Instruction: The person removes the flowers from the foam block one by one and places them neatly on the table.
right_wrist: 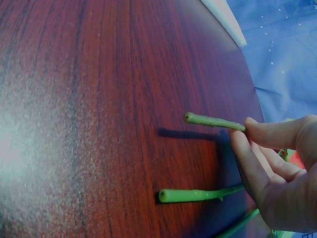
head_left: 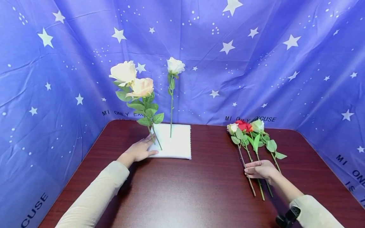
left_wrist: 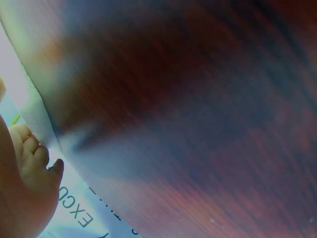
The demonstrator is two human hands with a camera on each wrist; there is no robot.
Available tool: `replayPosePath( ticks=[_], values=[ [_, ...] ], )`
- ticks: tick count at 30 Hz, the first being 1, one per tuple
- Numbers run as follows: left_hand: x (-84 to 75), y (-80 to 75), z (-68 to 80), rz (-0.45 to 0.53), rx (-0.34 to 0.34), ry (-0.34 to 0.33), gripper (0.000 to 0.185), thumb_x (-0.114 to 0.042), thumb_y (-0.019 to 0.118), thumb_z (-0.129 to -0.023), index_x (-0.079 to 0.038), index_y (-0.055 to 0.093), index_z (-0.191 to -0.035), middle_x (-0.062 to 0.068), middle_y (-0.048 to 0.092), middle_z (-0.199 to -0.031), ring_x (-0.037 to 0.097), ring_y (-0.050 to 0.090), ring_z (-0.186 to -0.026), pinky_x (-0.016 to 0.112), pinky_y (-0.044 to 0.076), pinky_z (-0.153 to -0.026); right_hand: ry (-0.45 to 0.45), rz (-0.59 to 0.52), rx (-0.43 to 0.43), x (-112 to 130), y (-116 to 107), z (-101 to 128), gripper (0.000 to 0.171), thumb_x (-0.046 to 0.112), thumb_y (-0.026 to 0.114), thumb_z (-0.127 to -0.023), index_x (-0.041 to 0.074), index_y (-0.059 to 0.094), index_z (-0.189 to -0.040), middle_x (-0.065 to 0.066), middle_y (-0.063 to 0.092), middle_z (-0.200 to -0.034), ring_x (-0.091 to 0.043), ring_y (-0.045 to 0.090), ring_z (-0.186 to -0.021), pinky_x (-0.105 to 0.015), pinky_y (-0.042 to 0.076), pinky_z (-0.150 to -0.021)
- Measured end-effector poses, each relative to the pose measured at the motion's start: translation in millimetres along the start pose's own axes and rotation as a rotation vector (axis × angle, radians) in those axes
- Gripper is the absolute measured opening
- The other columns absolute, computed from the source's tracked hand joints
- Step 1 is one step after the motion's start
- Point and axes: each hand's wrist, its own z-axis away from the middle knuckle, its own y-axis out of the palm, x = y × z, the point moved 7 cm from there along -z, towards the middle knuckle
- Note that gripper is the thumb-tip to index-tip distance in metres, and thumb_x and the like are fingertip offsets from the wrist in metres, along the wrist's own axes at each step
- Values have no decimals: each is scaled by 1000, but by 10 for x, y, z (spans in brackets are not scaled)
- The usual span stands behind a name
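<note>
My left hand (head_left: pixel 139 150) rests on the left side of a white foam block (head_left: pixel 178 145), thumb along its front edge and fingers spread. Three roses stand in the block: a large cream one (head_left: pixel 124 72), a peach one (head_left: pixel 142 87), both leaning left near that hand, and an upright white one (head_left: pixel 175 66). On the right, my right hand (head_left: pixel 263 170) pinches the leftmost rose stem (right_wrist: pixel 213 121) between thumb and fingers. The stem's cut end is lifted over its shadow in the right wrist view. This stem leads up to a small whitish rose (head_left: pixel 232 128).
Beside the pinched stem lie a red rose (head_left: pixel 244 126), a pale green-white rose (head_left: pixel 258 125) and leafy stems (head_left: pixel 272 146). A dark wooden table (head_left: pixel 205 186) carries everything. A blue star-patterned curtain (head_left: pixel 199 38) hangs round its back and sides.
</note>
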Motion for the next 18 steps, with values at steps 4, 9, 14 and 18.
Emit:
replayPosePath(
  ticks=[4, 9, 14, 18],
  values=[
    [-5, 1, 0, 3, 1, -1, 77, -49, 51, -95, 1, 30, -149, 19, 25, -158, 36, 22, -148, 49, 25, -121, -5, -9, -1, -21, -11, 9, 37, -8, 61, -85, -26, 52, -116, -3, 74, -84, -4, 69, -76, -26, 61, -73],
    [-11, 8, 10, 9, 7, -5, 77, -49, 50, -95, 1, 29, -149, 19, 24, -158, 35, 21, -149, 49, 25, -121, -3, 30, -50, -9, -14, 23, 38, -5, 64, -85, -26, 53, -115, -2, 74, -82, -3, 69, -73, -26, 61, -71],
    [-12, 3, 13, 8, 9, -5, 77, -50, 50, -95, 2, 30, -149, 20, 24, -158, 36, 21, -148, 49, 25, -121, -18, 112, -125, 45, -65, 33, 42, 0, 66, -86, -24, 53, -118, -5, 76, -85, -4, 69, -73, -28, 62, -71],
    [-20, -10, 16, 12, 8, -5, 77, -49, 50, -95, 2, 30, -149, 19, 24, -158, 36, 21, -148, 49, 25, -121, -45, 136, -173, 68, -107, 29, 44, 3, 65, -86, -22, 53, -121, -3, 76, -85, -3, 69, -74, -26, 61, -72]
  ],
)
